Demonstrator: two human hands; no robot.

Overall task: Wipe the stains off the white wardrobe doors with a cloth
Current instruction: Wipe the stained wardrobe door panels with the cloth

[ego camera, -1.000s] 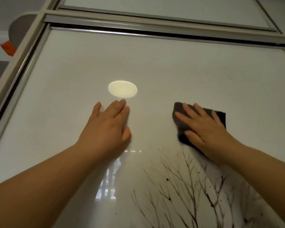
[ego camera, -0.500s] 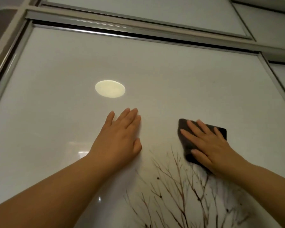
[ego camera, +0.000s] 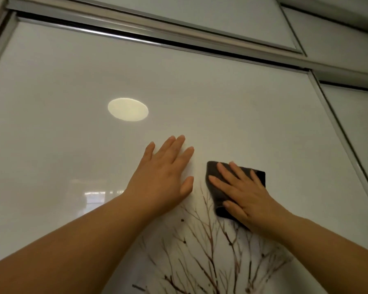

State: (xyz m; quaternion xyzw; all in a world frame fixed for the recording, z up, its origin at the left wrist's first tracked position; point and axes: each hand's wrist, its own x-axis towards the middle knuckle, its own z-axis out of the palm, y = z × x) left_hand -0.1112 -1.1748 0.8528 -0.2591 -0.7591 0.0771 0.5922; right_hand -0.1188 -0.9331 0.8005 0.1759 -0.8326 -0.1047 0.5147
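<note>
Against the middle of the glossy white wardrobe door panel [ego camera: 221,98], just above a printed pattern of thin brown branches [ego camera: 208,251], presses a small folded dark grey cloth [ego camera: 218,197] flat under the right hand [ego camera: 249,194], fingers straight and a little spread, while bracing with the bare left hand [ego camera: 164,177] laid flat on the panel just beside, fingers close together. Looks mid-task: shows no plain stain around the cloth, yet probably leaves much of this panel and the neighbouring silver-railed panel [ego camera: 353,124] unwiped. Pairs soft, napped fabric with a hard, slick face mirroring an oval lamp glow [ego camera: 128,109]
</note>
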